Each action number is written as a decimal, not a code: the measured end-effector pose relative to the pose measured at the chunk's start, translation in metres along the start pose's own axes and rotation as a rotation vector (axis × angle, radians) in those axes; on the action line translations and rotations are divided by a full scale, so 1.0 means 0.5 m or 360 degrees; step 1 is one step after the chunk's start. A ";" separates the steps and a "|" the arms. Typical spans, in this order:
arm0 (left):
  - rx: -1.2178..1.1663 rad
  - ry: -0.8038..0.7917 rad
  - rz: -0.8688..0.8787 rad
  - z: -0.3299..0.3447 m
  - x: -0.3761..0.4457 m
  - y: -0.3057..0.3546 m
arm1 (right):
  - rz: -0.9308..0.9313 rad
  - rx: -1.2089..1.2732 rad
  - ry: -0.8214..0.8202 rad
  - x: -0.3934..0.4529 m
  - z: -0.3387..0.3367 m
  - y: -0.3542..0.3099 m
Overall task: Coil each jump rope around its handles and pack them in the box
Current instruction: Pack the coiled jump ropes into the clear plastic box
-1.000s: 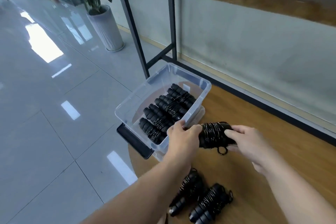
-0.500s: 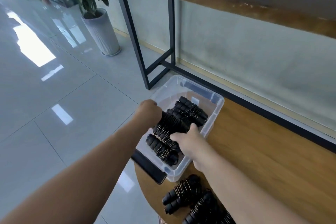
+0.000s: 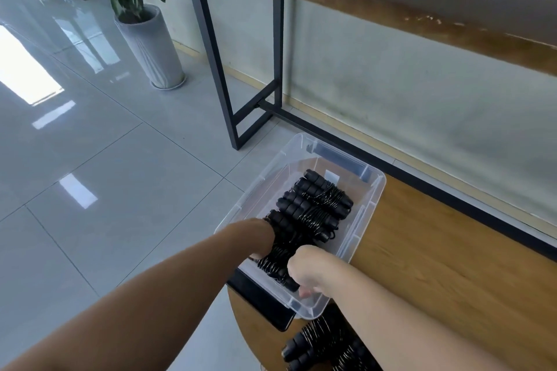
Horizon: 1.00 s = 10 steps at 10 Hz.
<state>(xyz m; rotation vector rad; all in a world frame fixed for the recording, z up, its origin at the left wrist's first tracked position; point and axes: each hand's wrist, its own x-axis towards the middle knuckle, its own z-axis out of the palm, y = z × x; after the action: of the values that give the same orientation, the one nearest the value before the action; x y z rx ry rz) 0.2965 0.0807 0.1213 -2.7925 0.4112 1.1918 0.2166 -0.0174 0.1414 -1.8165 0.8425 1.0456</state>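
Observation:
A clear plastic box [image 3: 374,190] stands at the left edge of the wooden table [image 3: 452,280]. Several coiled black jump ropes [image 3: 319,202] lie side by side in it. Both of my hands reach into the box's near end. My left hand [image 3: 260,236] grips the left end of one more coiled jump rope [image 3: 275,262], and my right hand [image 3: 306,268] grips its right end. That rope lies low in the box, just in front of the packed ones. My fingers are mostly hidden behind the rope and the box wall.
More coiled ropes [image 3: 322,346] lie on the table near my right forearm. A flat black slab [image 3: 259,300] sticks out from under the box. Beyond the table are a black metal frame [image 3: 211,54], a potted plant [image 3: 150,45] and tiled floor.
Both hands carried the coiled rope from above the table into the box and lowered it toward the near end. The view tilted further down.

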 end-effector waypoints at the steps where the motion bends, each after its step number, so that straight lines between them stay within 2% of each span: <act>1: 0.0329 -0.0100 0.0207 0.005 0.018 -0.018 | 0.0001 -0.0116 -0.0028 0.024 0.001 -0.012; 3: 0.0466 -0.0144 0.0340 -0.019 0.033 -0.014 | 0.0093 -0.0693 -0.0211 0.044 -0.005 -0.022; 4: 0.0438 -0.0110 0.0327 -0.027 0.031 -0.005 | 0.0099 -0.0810 -0.0103 0.080 -0.002 -0.012; 5: 0.0394 -0.0080 0.0323 -0.021 0.039 -0.008 | -0.0097 -0.0845 0.0003 0.073 -0.005 -0.020; 6: 0.0342 -0.0043 0.0339 -0.014 0.050 -0.018 | -0.0095 -0.1160 -0.0025 0.075 -0.004 -0.026; 7: 0.0346 -0.0045 0.0343 -0.005 0.056 -0.020 | 0.0092 -0.1334 -0.0048 0.086 0.006 -0.033; 9: 0.0363 -0.0083 0.0352 -0.017 0.064 -0.011 | 0.0118 -0.1391 -0.0035 0.103 0.002 -0.035; 10: 0.0492 -0.0049 0.0374 -0.021 0.066 -0.012 | 0.0093 -0.1373 -0.0070 0.100 -0.003 -0.037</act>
<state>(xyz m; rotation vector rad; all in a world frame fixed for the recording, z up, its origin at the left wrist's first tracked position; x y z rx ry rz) 0.3271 0.0775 0.1047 -2.5092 0.8607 1.0992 0.2541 -0.0177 0.1031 -2.4541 0.4267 1.6414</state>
